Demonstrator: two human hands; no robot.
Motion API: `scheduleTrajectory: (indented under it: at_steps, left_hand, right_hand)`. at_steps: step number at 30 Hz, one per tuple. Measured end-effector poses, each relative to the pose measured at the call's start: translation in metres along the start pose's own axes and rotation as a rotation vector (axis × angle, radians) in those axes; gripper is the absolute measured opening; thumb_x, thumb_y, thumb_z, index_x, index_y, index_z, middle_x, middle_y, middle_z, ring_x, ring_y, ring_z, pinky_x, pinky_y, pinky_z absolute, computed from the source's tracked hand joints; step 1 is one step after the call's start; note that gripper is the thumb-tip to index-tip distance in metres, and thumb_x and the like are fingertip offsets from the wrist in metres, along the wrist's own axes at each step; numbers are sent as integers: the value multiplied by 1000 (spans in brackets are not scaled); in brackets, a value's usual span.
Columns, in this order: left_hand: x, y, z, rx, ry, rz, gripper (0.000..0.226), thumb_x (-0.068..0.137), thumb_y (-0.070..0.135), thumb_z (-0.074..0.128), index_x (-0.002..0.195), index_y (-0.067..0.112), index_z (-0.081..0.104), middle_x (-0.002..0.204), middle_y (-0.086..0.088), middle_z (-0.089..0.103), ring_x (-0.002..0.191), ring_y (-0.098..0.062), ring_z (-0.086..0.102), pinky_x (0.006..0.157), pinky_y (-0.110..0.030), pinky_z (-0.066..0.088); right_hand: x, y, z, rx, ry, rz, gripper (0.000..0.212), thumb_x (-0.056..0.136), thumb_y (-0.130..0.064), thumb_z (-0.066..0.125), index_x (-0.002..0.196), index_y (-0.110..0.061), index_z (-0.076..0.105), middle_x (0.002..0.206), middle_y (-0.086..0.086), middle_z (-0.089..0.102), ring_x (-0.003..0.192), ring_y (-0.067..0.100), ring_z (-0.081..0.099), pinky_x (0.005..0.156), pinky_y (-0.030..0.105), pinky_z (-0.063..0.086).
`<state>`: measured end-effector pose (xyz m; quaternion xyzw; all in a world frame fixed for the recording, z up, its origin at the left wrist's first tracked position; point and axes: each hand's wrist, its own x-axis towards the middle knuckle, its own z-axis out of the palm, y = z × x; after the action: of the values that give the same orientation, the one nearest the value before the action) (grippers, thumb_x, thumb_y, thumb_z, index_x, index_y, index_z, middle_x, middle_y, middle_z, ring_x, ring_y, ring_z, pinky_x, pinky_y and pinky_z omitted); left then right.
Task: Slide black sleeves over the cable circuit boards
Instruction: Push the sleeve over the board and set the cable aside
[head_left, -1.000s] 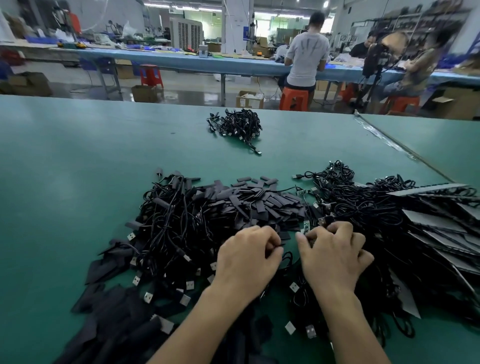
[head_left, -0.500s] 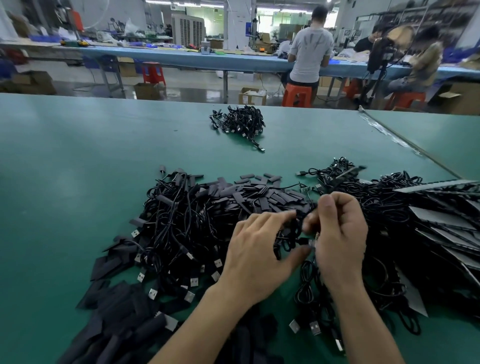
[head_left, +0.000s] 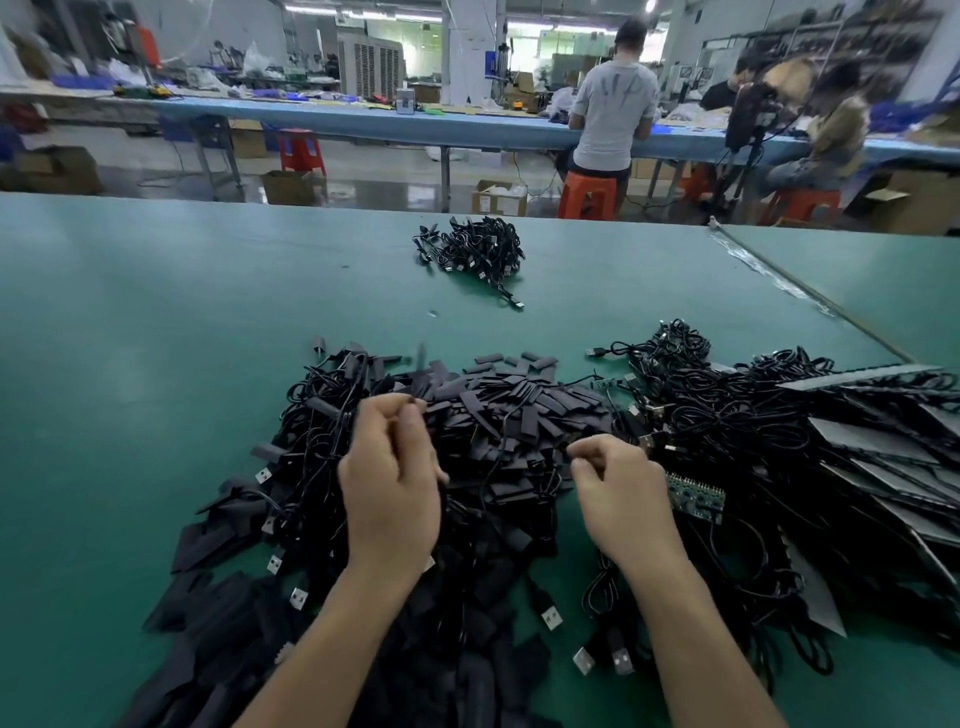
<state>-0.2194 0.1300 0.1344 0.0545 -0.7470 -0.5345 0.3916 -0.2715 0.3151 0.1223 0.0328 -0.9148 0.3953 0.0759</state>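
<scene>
A: Quick, how far along?

B: Judging by the heaps, most of it is left. Loose black sleeves (head_left: 519, 410) lie in a big pile in the middle of the table (head_left: 156, 364). Tangled cables (head_left: 727, 426) are heaped just right of that pile, with more tangled along its left side. One small bundle (head_left: 472, 254) sits well apart toward the far edge. It could be the finished lot, but it's too small to see whether it has sleeves on.

A: Hands?

B: The left hand (head_left: 389, 493) is over the left part of the sleeve pile, fingers (head_left: 408, 415) curled, thumb and forefinger tips together like a pinch. The right hand (head_left: 618, 493) is over the pile's right edge in the same pose. Can't tell what either one pinches; it's too thin and blurred.

A: Any board getting sleeved?

B: A bare green circuit board (head_left: 696, 496) shows just beside the right hand, on the cable heap. Can't tell whether the hand holds it. There's no sleeve on it, so I'd judge that one not yet done.

A: Counts, go.

B: Two hands. Two bare boards in sight: that one, plus a smaller board (head_left: 605, 384) at the far right edge of the sleeve pile. The sleeves are far too many to count, dozens at least, and the same goes for the cables. Roughly eight silver USB plugs (head_left: 550, 618) show toward the near side. There are three cable heaps counting the far bundle. Several flat dark sheets (head_left: 883, 447) overlap at the right, not countable.
</scene>
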Motion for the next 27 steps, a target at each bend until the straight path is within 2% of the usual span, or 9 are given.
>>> scheduleTrajectory:
  at_steps: [2, 4, 7, 10, 14, 19, 22, 25, 27]
  left_hand:
    - [4, 5, -6, -173, 147, 24, 19, 104, 19, 37, 94, 30, 49, 70, 3, 62, 61, -10, 61, 63, -19, 51]
    - [12, 8, -12, -324, 293, 29, 19, 105, 19, 36, 97, 31, 47, 72, 5, 63, 65, -15, 63, 68, -22, 53]
    - [22, 11, -18, -363, 360, 1, 19, 105, 16, 37, 95, 29, 46, 62, 13, 54, 55, -7, 51, 61, -23, 54]
    - [21, 9, -21, -209, 157, -136, 20, 106, 15, 43, 90, 24, 52, 54, 14, 50, 46, -3, 47, 49, -19, 49]
    - [13, -1, -24, -18, -321, -263, 15, 103, 19, 50, 90, 20, 58, 51, 7, 48, 38, -9, 46, 39, -23, 44]
    - [8, 3, -21, 108, -669, -324, 18, 104, 21, 43, 88, 23, 52, 65, 2, 67, 46, -13, 59, 47, -26, 49]
    - [4, 8, -16, 201, -766, -337, 28, 94, 44, 41, 73, 25, 45, 61, 2, 60, 54, -17, 58, 61, -49, 55]
    - [-2, 9, -13, 249, -705, -270, 62, 83, 78, 33, 64, 19, 38, 49, 3, 44, 48, -22, 49, 59, -52, 52]
    - [-4, 7, -11, 210, -662, -242, 63, 92, 71, 38, 64, 15, 42, 50, -4, 50, 46, -23, 55, 58, -52, 55]
  right_hand:
    - [8, -4, 4, -122, -65, -16, 24, 100, -16, 53, 119, -19, 66, 108, -1, 67, 94, 11, 62, 82, 25, 53]
    - [17, -9, 9, -201, -106, -26, 33, 102, -20, 50, 133, -18, 57, 130, 5, 59, 115, 20, 56, 98, 36, 48]
    - [31, -13, 21, -324, -143, 40, 44, 104, -31, 44, 144, -14, 45, 143, 10, 44, 127, 28, 48, 100, 40, 43]
    - [38, -16, 30, -454, -125, 116, 44, 103, -41, 43, 140, -18, 50, 138, 11, 45, 120, 30, 52, 90, 41, 48]
    - [41, -21, 32, -523, 29, 44, 32, 102, -37, 46, 119, -20, 68, 120, 7, 55, 103, 27, 60, 84, 40, 54]
    - [35, -18, 17, -171, 136, 34, 21, 100, -23, 51, 99, -16, 71, 92, 2, 67, 78, 17, 62, 65, 28, 48]
    - [14, -15, 4, 265, 76, 10, 11, 94, -15, 64, 95, -25, 66, 78, -4, 72, 69, 10, 70, 65, 22, 54]
    - [-10, -7, -1, 444, -16, -78, 31, 91, -11, 68, 105, -39, 66, 79, -8, 72, 66, 10, 69, 61, 20, 53]
    - [-15, -4, 1, 485, -54, -91, 39, 92, -7, 64, 105, -44, 69, 80, -7, 72, 67, 18, 66, 60, 26, 54]
